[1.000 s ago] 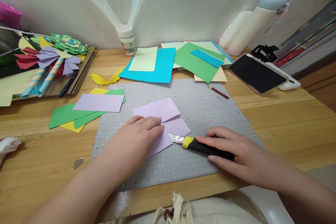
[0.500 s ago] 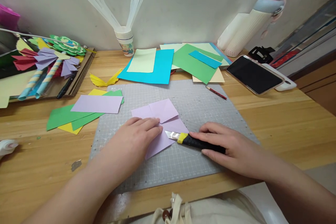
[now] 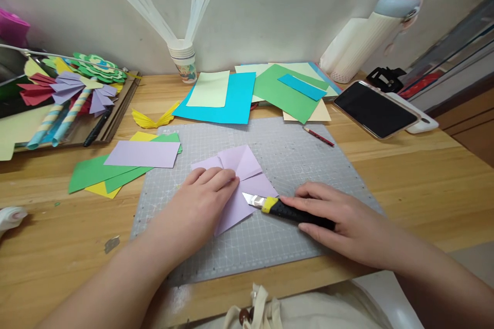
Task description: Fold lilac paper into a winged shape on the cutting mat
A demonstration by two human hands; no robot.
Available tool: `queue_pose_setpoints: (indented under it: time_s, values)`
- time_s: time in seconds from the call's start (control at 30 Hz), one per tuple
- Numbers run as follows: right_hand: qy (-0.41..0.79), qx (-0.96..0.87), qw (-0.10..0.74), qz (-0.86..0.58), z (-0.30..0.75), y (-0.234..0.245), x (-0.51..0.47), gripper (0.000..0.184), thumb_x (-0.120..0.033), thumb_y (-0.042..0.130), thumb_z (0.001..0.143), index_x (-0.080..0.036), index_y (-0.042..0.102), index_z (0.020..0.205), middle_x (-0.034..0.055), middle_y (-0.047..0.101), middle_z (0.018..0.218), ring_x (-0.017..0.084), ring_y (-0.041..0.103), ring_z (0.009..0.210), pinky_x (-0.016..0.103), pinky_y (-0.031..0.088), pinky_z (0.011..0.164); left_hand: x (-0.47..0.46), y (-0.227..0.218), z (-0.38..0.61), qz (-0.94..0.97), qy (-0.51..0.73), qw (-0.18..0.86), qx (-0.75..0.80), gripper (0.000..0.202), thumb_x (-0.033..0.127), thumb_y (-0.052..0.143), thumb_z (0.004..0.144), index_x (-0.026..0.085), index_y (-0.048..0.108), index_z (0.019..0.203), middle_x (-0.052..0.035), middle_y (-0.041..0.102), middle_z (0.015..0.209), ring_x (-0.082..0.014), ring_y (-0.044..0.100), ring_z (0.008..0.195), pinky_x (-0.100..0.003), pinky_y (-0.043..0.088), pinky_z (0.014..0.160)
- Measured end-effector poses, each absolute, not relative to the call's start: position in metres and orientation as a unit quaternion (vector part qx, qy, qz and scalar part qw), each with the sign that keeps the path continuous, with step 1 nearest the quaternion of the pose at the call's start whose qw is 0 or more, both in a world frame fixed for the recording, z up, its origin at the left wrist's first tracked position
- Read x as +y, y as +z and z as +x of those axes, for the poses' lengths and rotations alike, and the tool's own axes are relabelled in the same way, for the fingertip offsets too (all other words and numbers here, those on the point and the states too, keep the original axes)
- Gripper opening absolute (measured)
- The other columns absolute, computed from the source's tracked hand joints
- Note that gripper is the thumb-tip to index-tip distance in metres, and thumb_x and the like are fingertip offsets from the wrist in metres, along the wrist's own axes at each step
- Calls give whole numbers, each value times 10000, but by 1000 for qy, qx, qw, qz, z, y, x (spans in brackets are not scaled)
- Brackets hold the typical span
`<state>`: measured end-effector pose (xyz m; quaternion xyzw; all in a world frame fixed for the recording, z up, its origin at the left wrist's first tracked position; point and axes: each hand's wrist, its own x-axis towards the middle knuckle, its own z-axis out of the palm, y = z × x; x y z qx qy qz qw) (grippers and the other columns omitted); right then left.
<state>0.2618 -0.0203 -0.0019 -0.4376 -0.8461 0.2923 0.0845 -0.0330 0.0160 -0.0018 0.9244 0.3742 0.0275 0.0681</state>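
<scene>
A lilac sheet of paper (image 3: 258,189) lies on the grey cutting mat (image 3: 309,164), with a cut or folded line across its upper part. My left hand (image 3: 204,200) is over its left half, fingers together and pinching at that line; the fingertips partly cover the paper. In my right hand (image 3: 339,216) is a utility knife (image 3: 293,211) with a black and yellow body. Its bare blade points left, over the right part of the lilac sheet, close to my left fingers. I cannot tell whether the blade touches the paper.
Left of the mat, a lilac strip (image 3: 142,154) rests on green and yellow paper. Behind are blue paper (image 3: 241,97), green paper (image 3: 289,90) and a paper cup (image 3: 185,67) with white strips. A pencil (image 3: 318,136) and a phone (image 3: 376,109) lie at right.
My left fingers have curled in and shifted slightly at the lilac paper's line, and its upper part now looks creased and raised. The utility knife has barely moved.
</scene>
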Motion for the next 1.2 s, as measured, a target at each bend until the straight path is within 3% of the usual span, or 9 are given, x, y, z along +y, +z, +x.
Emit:
queue_pose_setpoints:
  time_s: [0.17,0.37,0.47,0.93,1.2]
  values:
    - [305,-850,80,-422,261,-2,-26,473,-222,516,936,-293,500,1403,98,569,1196,216,581,1078,363,499,912,16,4,-33,927,31,86,364,479,-21,391,829,195,601,1201,-66,632,1230,-236,559,1136,-430,377,962]
    - [298,-852,89,-422,260,-3,-26,464,-216,514,933,-274,510,1394,103,576,1183,213,595,1055,354,511,889,18,-7,-36,905,54,83,413,493,4,378,858,135,523,1310,-126,563,1285,-275,494,1177,-464,399,991]
    - [285,-852,104,-426,260,-5,-25,446,-221,511,939,-280,524,1381,104,587,1178,219,599,1056,363,517,877,20,-11,-38,902,55,90,418,488,12,381,864,146,527,1309,-117,550,1290,-276,485,1169,-468,404,991]
    - [292,-855,107,-415,254,0,-29,482,-211,544,913,-301,528,1386,89,620,1170,216,613,1041,345,529,868,22,0,-38,914,57,110,386,319,102,420,931,229,676,1072,-35,672,1085,-197,620,988,-420,363,946]
    - [280,-856,107,-421,254,-3,-27,446,-216,533,918,-279,554,1358,97,601,1184,218,603,1068,355,524,888,12,5,-35,925,6,51,375,400,-6,402,845,164,640,1118,-44,663,1068,-215,619,941,-469,318,997]
